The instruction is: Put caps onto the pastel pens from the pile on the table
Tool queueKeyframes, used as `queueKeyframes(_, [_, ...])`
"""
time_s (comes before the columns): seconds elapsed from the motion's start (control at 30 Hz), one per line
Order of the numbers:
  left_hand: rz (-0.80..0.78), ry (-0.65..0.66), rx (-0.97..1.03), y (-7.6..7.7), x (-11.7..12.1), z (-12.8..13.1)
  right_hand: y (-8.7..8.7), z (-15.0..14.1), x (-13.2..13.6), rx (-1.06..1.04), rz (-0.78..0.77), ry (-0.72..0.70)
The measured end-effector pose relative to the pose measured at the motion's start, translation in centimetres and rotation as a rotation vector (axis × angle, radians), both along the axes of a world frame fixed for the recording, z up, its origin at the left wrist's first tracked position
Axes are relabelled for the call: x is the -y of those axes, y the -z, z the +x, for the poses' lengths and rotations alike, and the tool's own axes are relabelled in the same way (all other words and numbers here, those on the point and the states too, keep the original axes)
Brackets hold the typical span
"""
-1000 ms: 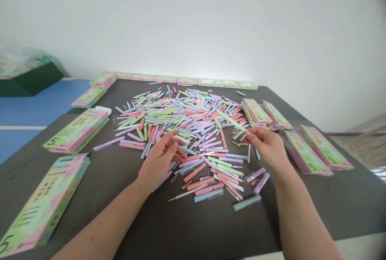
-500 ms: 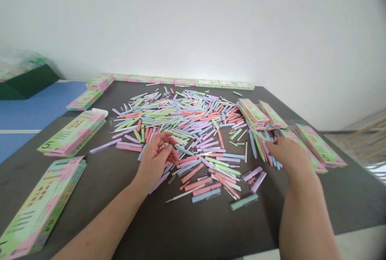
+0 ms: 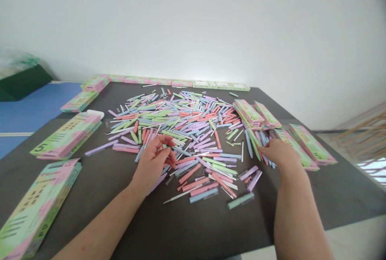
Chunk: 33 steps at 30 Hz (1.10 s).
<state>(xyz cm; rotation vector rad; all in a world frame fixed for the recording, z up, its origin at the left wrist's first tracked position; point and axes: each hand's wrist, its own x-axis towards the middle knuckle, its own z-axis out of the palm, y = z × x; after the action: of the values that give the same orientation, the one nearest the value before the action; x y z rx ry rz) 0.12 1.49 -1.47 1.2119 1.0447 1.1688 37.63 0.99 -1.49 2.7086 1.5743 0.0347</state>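
Note:
On the left side of a wide pile of pastel pens (image 3: pixel 193 125), my left hand (image 3: pixel 153 159) hovers with loosely curled, parted fingers and nothing visible in them. My right hand (image 3: pixel 283 153) reaches down at the right of the pile, over a small row of pens in several colours. Its thumb side is close to a green pen (image 3: pixel 255 144) in that row; a blue pen (image 3: pixel 248 143) lies just left of it. The back of the hand hides most of its fingers, so whether they grip a pen cannot be seen.
Printed pen boxes (image 3: pixel 64 137) stand along the table's left side, with more boxes (image 3: pixel 312 143) on the right and a row of boxes (image 3: pixel 181 83) along the back. A dark green bin (image 3: pixel 24 83) rests on a blue surface. Loose caps (image 3: pixel 240 200) lie near the front.
My right hand has carried a green pen from the pile rightward and down to the row of pens by the right boxes. My left hand has barely moved. The view has shifted slightly.

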Motion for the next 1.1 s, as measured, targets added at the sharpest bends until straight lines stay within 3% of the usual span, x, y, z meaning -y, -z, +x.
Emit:
queueKeyframes(0.13, [0.001,0.000,0.001,0.1,-0.1,-0.1,-1.1,-2.2,-0.5,0.053,0.032,-0.063])
queueKeyframes(0.23, [-0.008,-0.003,-0.006,0.1,-0.1,0.0,-1.5,-5.1,-1.5,0.099,0.121,-0.340])
queueKeyframes(0.37, [-0.030,-0.010,-0.010,0.0,-0.1,0.0,-0.7,-7.8,-3.3,0.059,0.043,-0.519])
queueKeyframes(0.6, [-0.030,0.008,-0.018,-0.1,0.0,-0.1,0.8,-6.6,-5.6,0.040,-0.061,-0.609])
queueKeyframes(0.87, [-0.025,0.013,-0.042,0.1,0.1,-0.2,0.2,-5.9,-7.0,-0.044,-0.067,-0.740])
queueKeyframes(1.1, [-0.011,0.102,-0.073,-0.3,0.5,0.4,-1.6,-10.4,-3.3,-0.255,0.066,-0.798])
